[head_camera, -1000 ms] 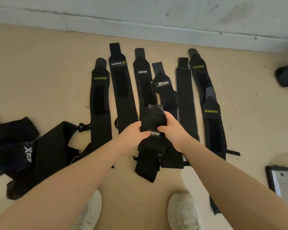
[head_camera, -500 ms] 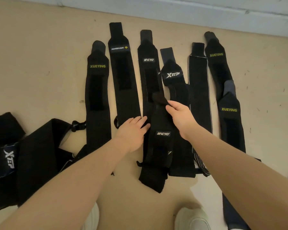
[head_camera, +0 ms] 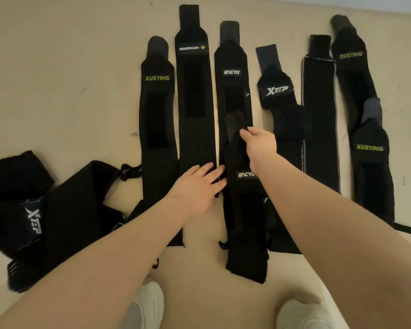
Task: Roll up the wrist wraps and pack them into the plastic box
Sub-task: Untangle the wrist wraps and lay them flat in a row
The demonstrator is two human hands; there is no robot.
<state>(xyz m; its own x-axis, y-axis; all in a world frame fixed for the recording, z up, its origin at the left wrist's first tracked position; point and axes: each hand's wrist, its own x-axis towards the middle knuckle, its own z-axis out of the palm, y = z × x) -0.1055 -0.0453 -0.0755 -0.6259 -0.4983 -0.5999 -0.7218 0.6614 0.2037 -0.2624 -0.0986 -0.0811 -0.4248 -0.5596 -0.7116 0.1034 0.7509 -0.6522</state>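
Several black wrist wraps lie side by side on a beige floor. A near wrap with a white logo lies on top of the lower end of a second wrap with the same logo. My right hand pinches the near wrap's upper tab end. My left hand rests flat with straight fingers on the floor and wrap ends just left of it. Other wraps: a green-lettered one, a diamond-logo one, an XTEP one, a grey-edged one. No plastic box is in view.
A heap of more black wraps lies at the left. Two more green-lettered wraps lie at the far right. My white shoes stand at the bottom edge. A pale wall base runs along the top.
The near wrap, bunched between both hands a second ago, now lies stretched out. My left hand let go and lies flat; my right hand slid up to its tab end.
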